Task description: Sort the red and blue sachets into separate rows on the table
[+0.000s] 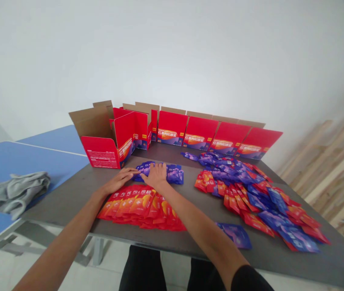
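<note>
My left hand (pixel 120 180) and my right hand (pixel 156 176) both lie flat, fingers stretched, on a row of purple sachets (pixel 173 173) near the middle of the grey table (pixel 69 198). Just in front of them, closer to me, lies an overlapping row of red-orange sachets (pixel 141 206). An open red carton (pixel 107 139) with brown flaps stands right behind my left hand. Neither hand grips anything.
A loose heap of mixed red and purple sachets (pixel 257 198) spreads over the right of the table. One purple sachet (pixel 235 235) lies near the front edge. Several red cartons (pixel 200 135) line the back. A grey cloth (pixel 14 192) lies on the blue table (pixel 5 161) at left.
</note>
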The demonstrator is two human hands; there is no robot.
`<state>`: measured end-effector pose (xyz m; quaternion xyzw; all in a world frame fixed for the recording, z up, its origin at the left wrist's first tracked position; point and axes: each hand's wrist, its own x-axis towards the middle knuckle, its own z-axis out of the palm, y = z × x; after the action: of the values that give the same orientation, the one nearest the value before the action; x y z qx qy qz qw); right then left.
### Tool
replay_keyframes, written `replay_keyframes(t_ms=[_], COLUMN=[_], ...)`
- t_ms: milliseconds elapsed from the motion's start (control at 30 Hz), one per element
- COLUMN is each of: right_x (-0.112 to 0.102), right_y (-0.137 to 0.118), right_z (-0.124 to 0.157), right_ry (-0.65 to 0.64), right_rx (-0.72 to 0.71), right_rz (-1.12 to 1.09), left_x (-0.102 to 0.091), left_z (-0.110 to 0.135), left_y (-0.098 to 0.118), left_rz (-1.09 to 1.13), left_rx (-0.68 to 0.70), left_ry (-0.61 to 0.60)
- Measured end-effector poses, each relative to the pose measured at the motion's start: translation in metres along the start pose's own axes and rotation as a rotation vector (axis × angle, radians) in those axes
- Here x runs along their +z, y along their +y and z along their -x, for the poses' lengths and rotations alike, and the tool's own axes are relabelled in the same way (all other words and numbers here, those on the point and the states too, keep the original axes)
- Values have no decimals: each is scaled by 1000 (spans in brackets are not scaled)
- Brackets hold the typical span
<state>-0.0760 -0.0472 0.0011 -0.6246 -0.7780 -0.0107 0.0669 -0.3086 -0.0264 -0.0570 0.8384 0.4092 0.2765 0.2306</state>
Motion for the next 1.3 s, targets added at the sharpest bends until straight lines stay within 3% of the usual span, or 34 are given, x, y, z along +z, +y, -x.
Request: replay_keyframes(t_ms=[233,333,433,533,633,700,767,867,1033,1300], right_x=[-5,-7,-15,-29,-41,-46,-48,-45,-44,-68], right_y=[5,10,31,87,174,235,286,335,357,345], right_z=[-5,-2,0,-1,3,13,28,50,63,54], right_ry=[-93,-76,-16,76,120,94,17,-75,-106,-143], right_rx=[-80,-75,-22,111,322,472,535,577,548,585], right_rz=[-35,-49,-106,-136,-31,51,78,73,76,86], left_x=[1,0,-1,-3,-4,-4,-3,-3,-3,-4], left_z=[-2,-1,-1,-1,-1,-2,-2,-2,-3,-3], left_y=[-2,-2,-1,1,1,1,1,0,1,4], left_rz=[5,5,10,21,33,42,50,57,51,47], left_rx=[-9,-10,-9,-10,-18,-24,-29,-37,-51,-53], left_ry=[15,15,13,18,33,46,54,63,70,72])
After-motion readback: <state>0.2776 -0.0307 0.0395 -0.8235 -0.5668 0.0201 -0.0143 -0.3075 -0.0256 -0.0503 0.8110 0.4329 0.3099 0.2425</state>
